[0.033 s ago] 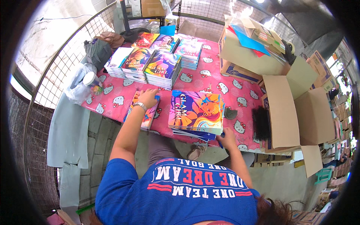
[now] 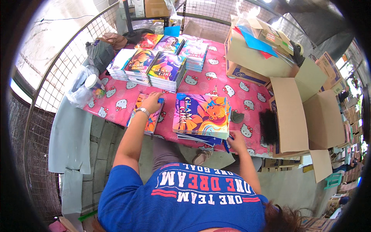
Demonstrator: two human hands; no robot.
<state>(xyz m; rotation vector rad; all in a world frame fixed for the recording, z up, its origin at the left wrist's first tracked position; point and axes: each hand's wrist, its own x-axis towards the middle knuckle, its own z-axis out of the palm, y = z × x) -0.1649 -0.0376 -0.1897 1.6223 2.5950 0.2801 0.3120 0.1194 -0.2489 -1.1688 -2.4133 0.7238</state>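
My left hand lies on a colourful spiral notebook near the table's front edge, fingers stretched toward its upper edge. A small bright blue patch shows by the fingertips; I cannot tell what it is. Right of it stands a stack of notebooks with an illustrated girl on the top cover. The lower ones, with dark blue covers, are fanned out unevenly. At the stack's near right corner, my right hand is closed around a slim, dark blue pen-like object. Its exact kind is too small to make out.
Several notebook piles stand at the back left of the pink patterned tablecloth. A lidded jar and plastic bag are at the left edge. Open cartons crowd the right side, near a dark brush-like object and a grey-green piece.
My right hand has shifted slightly right, away from the stack's corner, and more of the slim blue object shows. My left hand stays on the spiral notebook.
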